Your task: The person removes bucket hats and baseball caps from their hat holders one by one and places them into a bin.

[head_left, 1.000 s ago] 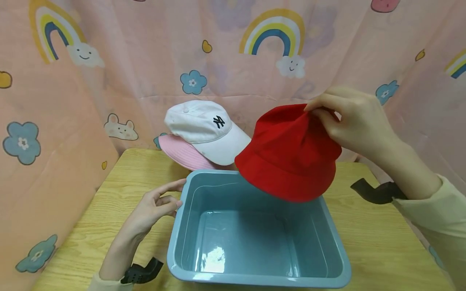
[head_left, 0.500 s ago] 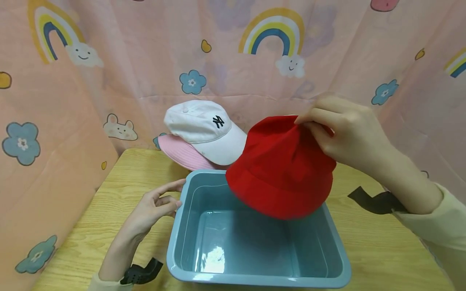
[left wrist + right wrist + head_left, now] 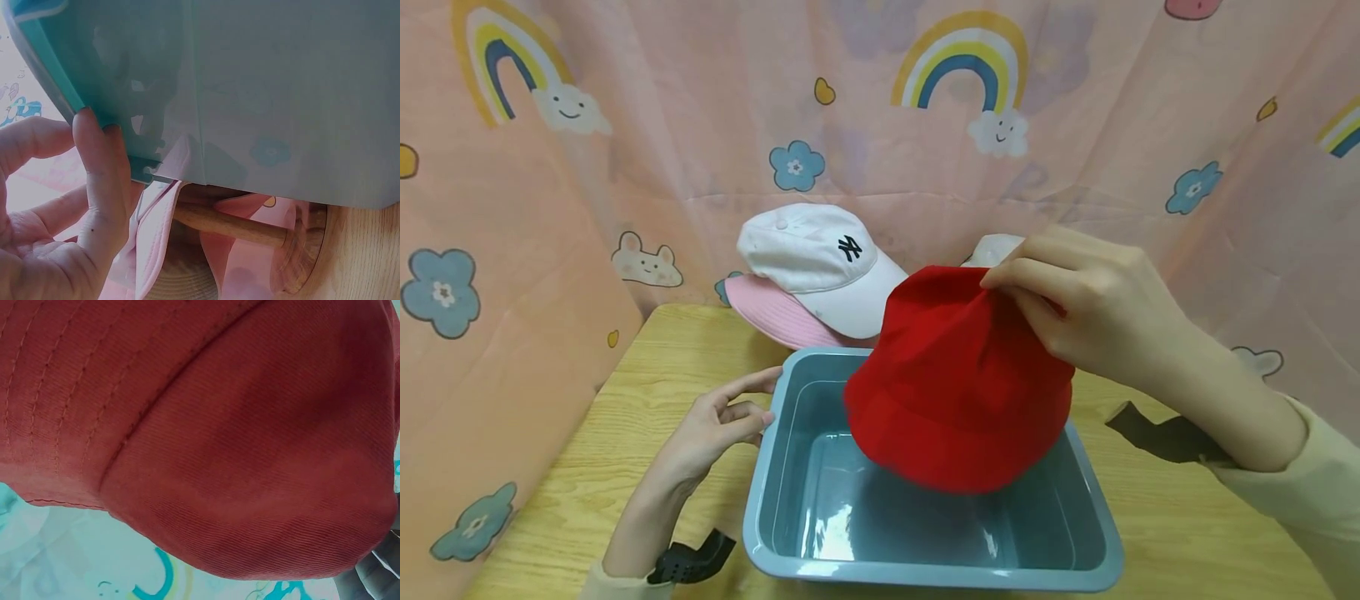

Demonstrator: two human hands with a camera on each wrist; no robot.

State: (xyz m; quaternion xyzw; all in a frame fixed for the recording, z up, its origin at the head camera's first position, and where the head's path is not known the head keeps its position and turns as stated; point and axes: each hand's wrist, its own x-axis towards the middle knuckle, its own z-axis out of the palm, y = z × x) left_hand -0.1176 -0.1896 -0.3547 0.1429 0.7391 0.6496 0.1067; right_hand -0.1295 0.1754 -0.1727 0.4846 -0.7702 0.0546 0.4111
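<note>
A red bucket hat (image 3: 958, 400) hangs crown up over the blue-grey plastic basin (image 3: 925, 575). My right hand (image 3: 1090, 296) pinches the top of its crown between thumb and fingers. In the right wrist view the red hat (image 3: 237, 444) fills most of the picture, with fingers (image 3: 375, 578) at the lower right corner. At the basin's left rim, my left hand (image 3: 718, 429) holds on with bent fingers. In the left wrist view the left hand (image 3: 69, 212) has its fingertips on the basin's lip (image 3: 75, 103). Part of the basin's interior is hidden behind the hat.
Behind the basin, a white baseball cap (image 3: 820, 258) with a black logo lies over a pink hat (image 3: 775, 312). A pale rounded thing (image 3: 996, 248) shows partly behind the red hat. The left wrist view shows a wooden rod (image 3: 237, 226) on a round base. Everything stands on a wooden table (image 3: 647, 375).
My right hand has brought the red hat down, left and nearer, farther over the basin. The pale rounded thing behind it has come into view. My left hand stays at the rim.
</note>
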